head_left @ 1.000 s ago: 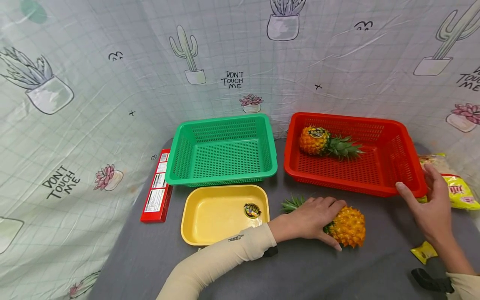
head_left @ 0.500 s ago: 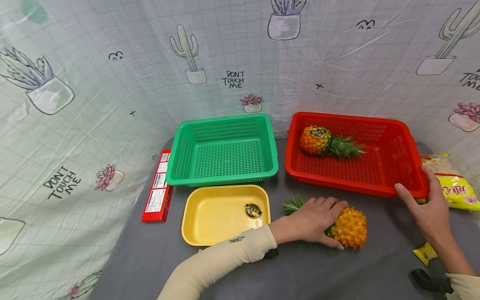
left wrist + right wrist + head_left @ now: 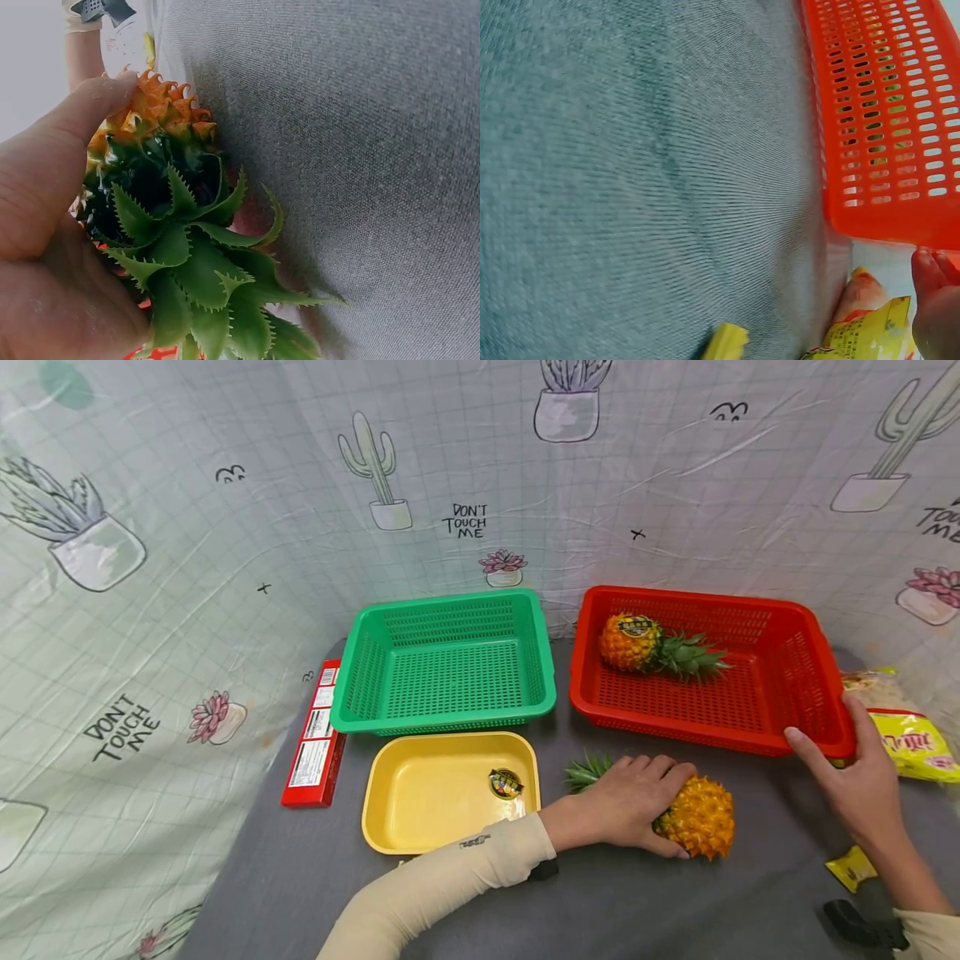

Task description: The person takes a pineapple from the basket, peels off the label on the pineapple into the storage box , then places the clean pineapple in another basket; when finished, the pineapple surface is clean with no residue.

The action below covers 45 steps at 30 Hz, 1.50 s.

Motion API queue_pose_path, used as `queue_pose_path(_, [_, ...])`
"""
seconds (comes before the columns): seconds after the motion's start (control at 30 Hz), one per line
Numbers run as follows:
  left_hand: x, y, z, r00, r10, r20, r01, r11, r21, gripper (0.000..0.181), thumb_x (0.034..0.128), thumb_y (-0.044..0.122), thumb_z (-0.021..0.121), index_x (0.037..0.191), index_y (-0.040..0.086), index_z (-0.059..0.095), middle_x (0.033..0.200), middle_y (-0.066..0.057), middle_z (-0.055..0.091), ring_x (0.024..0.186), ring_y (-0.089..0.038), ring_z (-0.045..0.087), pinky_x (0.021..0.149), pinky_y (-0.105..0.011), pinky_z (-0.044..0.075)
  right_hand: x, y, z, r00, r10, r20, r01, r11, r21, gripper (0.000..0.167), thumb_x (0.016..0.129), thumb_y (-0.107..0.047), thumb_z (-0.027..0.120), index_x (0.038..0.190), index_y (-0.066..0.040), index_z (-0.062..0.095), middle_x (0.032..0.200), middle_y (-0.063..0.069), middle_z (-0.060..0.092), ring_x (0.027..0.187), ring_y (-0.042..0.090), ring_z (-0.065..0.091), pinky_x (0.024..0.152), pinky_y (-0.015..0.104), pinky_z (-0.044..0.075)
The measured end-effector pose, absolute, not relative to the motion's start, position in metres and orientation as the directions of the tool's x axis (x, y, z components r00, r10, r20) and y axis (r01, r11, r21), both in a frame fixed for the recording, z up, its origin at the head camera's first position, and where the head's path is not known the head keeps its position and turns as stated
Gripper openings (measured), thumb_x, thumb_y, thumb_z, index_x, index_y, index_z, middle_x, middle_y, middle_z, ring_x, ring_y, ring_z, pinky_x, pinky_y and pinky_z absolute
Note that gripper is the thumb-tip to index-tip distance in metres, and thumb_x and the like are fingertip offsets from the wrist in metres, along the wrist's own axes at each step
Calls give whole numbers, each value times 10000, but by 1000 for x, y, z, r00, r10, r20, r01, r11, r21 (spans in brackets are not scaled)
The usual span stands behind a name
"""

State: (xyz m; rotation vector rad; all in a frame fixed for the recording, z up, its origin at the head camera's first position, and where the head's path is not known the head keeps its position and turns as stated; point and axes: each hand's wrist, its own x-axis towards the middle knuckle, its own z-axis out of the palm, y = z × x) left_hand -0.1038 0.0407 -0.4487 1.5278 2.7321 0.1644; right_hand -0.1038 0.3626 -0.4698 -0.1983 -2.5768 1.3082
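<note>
On the grey cloth lies a pineapple (image 3: 701,818), its leaves toward the left. The left hand (image 3: 633,797) grips it across the middle from above. In the left wrist view, the thumb and palm of this hand (image 3: 52,202) lie along the pineapple (image 3: 199,259). The right hand (image 3: 862,777) holds the front right corner of the red basket (image 3: 690,733), thumb at the front rim and fingers at the right side. In the right wrist view, fingertips of that hand (image 3: 939,304) touch the basket's corner (image 3: 889,221). A second pineapple (image 3: 630,647) lies inside the basket.
A green basket (image 3: 442,724) stands left of the red one, with a yellow tray (image 3: 427,793) in front and a red box (image 3: 311,760) at far left. Yellow bags (image 3: 918,743) lie at the right, and a small yellow packet (image 3: 851,867) lies near the right wrist.
The right hand's thumb has shifted slightly left along the front rim of the red basket, with its fingers lower against the right side. The left hand and its pineapple have barely moved.
</note>
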Motion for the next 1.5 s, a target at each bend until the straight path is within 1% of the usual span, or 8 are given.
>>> queue_pose_path(0.2, [-105, 43, -447, -538, 842, 43, 840, 531, 111, 987, 852, 728, 742, 1577, 145, 411, 1422, 1, 536, 1193, -107, 532, 966, -237, 419, -103, 361, -469, -965, 225, 136, 15, 564, -826, 876, 1025, -277, 692, 1712, -327, 151, 1695, 98, 278, 1276, 9, 342, 771, 5, 364])
queue_pose_path(0.37, [-106, 47, -443, -556, 831, 17, 824, 547, 148, 940, 833, 677, 791, 1556, 181, 452, 1383, 26, 564, 1138, -86, 539, 910, -218, 422, -103, 360, -470, -963, 232, 138, 7, 533, -846, 870, 1033, -263, 676, 1712, -328, 136, 1710, 51, 248, 1328, 17, 326, 825, 8, 365])
queue_pose_path(0.53, [-108, 48, -435, -540, 841, 32, 832, 528, 170, 915, 805, 631, 827, 1534, 200, 480, 1350, 45, 566, 1115, -70, 525, 912, -199, 413, -103, 358, -473, -961, 234, 148, -5, 519, -854, 869, 1035, -252, 674, 1711, -333, 134, 1710, 36, 262, 1355, 32, 337, 880, 12, 353])
queue_pose_path(0.8, [-113, 38, -398, -542, 833, 107, 818, 495, 292, 934, 783, 574, 864, 1529, 171, 473, 1362, 51, 560, 1151, -49, 506, 961, -172, 392, -105, 356, -475, -960, 235, 154, -17, 499, -867, 855, 1037, -231, 670, 1709, -335, 151, 1684, 43, 305, 1312, 28, 367, 870, 17, 373])
queue_pose_path(0.9, [-115, 33, -382, -543, 828, 137, 820, 488, 301, 949, 782, 558, 869, 1538, 153, 462, 1399, 41, 555, 1206, -58, 505, 1011, -167, 366, -104, 355, -474, -957, 239, 164, -30, 482, -876, 842, 1038, -200, 669, 1707, -327, 173, 1647, 63, 344, 1269, 45, 393, 839, 19, 391])
queue_pose_path(1.03, [-119, 26, -364, -549, 818, 174, 820, 486, 303, 963, 774, 535, 882, 1541, 131, 465, 1426, 22, 551, 1238, -80, 507, 1013, -169, 364, -104, 355, -473, -957, 239, 163, -32, 473, -880, 838, 1040, -181, 668, 1707, -321, 181, 1639, 67, 357, 1254, 51, 406, 818, 19, 397])
queue_pose_path(1.33, [-131, 5, -335, -569, 790, 229, 810, 488, 326, 938, 764, 511, 896, 1515, 125, 487, 1410, 15, 560, 1229, -94, 518, 1012, -180, 376, -101, 358, -473, -959, 241, 146, -9, 490, -871, 849, 1043, -227, 664, 1710, -336, 150, 1686, 45, 303, 1315, 28, 366, 840, 19, 389])
queue_pose_path(1.5, [-144, -18, -323, -594, 767, 243, 794, 512, 326, 944, 748, 504, 907, 1503, 117, 494, 1404, -1, 575, 1228, -121, 536, 1021, -225, 398, -101, 359, -473, -964, 224, 144, -14, 499, -867, 857, 1043, -252, 659, 1711, -340, 130, 1712, 27, 255, 1343, 23, 340, 865, 20, 373])
